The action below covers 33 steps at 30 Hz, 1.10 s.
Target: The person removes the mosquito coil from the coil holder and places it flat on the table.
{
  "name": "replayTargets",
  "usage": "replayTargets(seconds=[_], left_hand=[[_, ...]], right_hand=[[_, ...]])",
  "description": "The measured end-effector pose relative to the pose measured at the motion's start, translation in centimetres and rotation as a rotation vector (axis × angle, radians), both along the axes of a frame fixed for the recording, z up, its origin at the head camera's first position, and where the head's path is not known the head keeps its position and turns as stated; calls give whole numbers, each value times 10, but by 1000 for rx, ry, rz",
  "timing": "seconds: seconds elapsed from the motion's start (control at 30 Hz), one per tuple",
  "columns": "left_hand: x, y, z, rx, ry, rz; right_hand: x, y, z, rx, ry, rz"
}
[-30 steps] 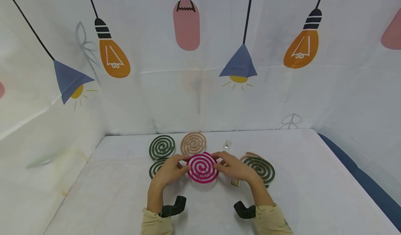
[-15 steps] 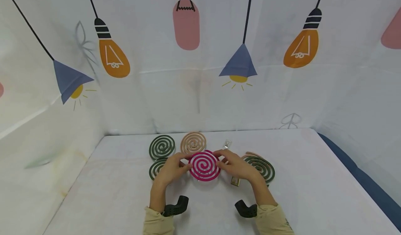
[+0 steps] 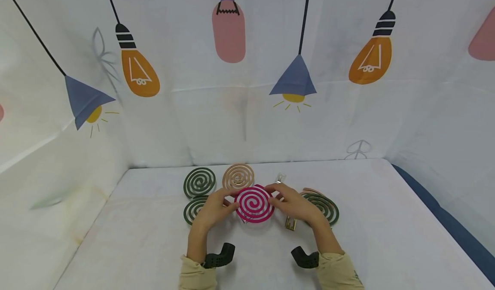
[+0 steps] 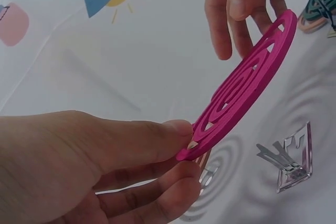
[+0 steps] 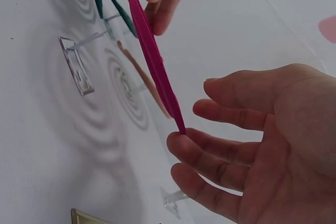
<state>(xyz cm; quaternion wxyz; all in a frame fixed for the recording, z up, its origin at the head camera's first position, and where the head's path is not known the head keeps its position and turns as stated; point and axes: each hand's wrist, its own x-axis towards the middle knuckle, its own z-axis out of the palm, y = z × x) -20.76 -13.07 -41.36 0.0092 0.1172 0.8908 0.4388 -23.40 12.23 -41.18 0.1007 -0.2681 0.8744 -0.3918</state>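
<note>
A pink spiral coil (image 3: pixel 255 204) is held tilted above the table. My left hand (image 4: pixel 105 166) pinches its edge between thumb and fingers. On the other side my right hand (image 5: pixel 262 135) has its fingers spread; a fingertip touches the coil's edge, and the thumb stands away from it. Below the coil, a small silver metal stand (image 4: pixel 294 166) lies on the white table, and it shows in the right wrist view too (image 5: pixel 77 67).
Two green coils (image 3: pixel 199 182) (image 3: pixel 193 210) are at the left, with a tan coil (image 3: pixel 238 176) behind the pink one. Another green coil (image 3: pixel 325 206) overlaps a tan one at the right. A clear stand (image 3: pixel 280 178) and a gold stand (image 3: pixel 290 223) are near my right hand.
Both hands and the pink coil have shifted slightly right and away from me. A bit of the silver stand now shows below the coil's lower edge.
</note>
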Motion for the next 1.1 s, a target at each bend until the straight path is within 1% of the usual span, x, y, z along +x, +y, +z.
replayTargets(seconds=[0.17,0.4,0.6,0.73,0.97,1.1], left_hand=[[0,1,0,-3,16,-6],[0,3,1,-18,31,-18],[0,5,1,-46,55,-27],[-1,6,1,-52,52,-13],[-3,8,1,-36,84,22],[-3,10,1,-30,89,30]], right_hand=[[0,1,1,-4,-9,-4],[-1,3,-1,-2,17,6],[-2,4,-1,0,29,-11],[-3,5,-2,-2,36,-13],[-4,6,-2,-7,58,-11],[-3,6,0,-11,65,-25]])
